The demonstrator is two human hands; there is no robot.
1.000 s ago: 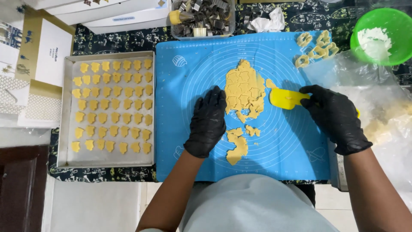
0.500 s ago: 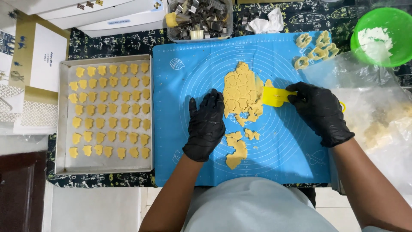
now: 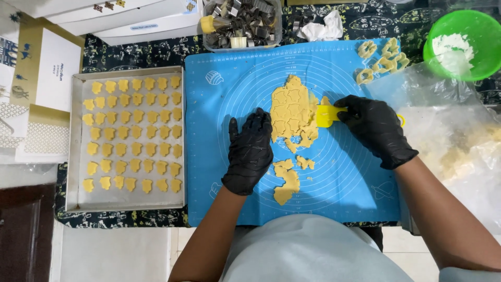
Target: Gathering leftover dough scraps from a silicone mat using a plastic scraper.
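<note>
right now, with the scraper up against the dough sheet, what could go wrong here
1. The yellow scraper in the right hand meets the edge of the rolled dough, which is already stamped with shapes; pushed in unevenly, it might tear or distort them.
2. The left hand presses the blue mat right beside the dough and could dent it.
3. Loose dough scraps lie near the left hand and might stick to the glove.

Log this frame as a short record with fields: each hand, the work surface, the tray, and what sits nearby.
left hand: black glove, flat on the blue mat, beside the dough sheet
right hand: black glove, holds a yellow scraper against the dough's edge
dough scraps: on the mat
tray: rows of cut cookies
nearby: green bowl, tub of cutters
</note>
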